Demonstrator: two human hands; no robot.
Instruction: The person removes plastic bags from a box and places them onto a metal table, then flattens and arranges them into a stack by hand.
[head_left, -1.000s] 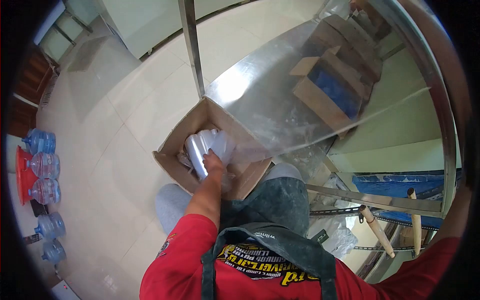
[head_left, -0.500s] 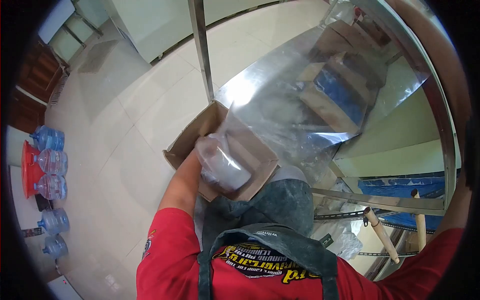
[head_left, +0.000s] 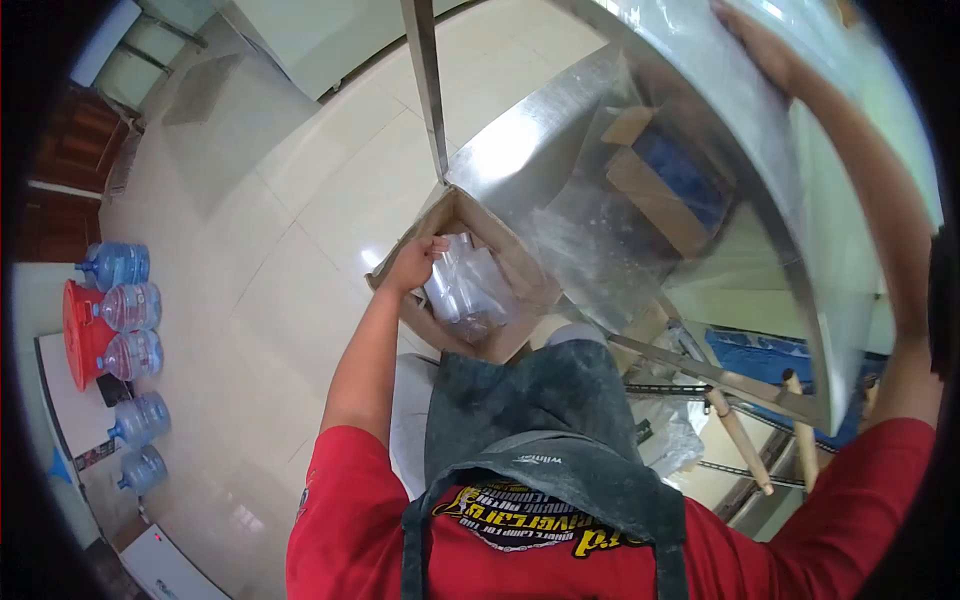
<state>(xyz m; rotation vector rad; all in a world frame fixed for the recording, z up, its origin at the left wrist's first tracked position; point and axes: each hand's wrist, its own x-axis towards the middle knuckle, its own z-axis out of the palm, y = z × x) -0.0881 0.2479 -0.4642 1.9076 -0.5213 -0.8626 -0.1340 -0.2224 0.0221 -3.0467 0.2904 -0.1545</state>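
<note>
Head cam: right hand (head_left: 758, 48) now in view at the tabletop (head_left: 690, 75).

Half a second ago it wasn't; left hand (head_left: 424, 258) was deeper in the plastic (head_left: 466, 282). Now left pinches its left edge, plastic inside near carton (head_left: 515, 252). Right's grip: can't tell. Apron (head_left: 530, 405) reads "wilm…", end unclear; shirt (head_left: 345, 500) print upside down, partly covered.

Place: an indoor workroom, seemingly a working kitchen
Bench: bare metal, with a metal leg (head_left: 427, 95) and a broad low shelf (head_left: 515, 115), pale smears on it
Storage: an open carton (head_left: 532, 268) with clear plastic (head_left: 470, 282); another cardboard box (head_left: 655, 200) on the shelf
Floor: large, pale, glossy tiles (head_left: 290, 190)
Water: big blue-tinted bottles (head_left: 130, 305) lying in a row
Clothing: a dark, pale-smudged apron (head_left: 525, 410)
</note>
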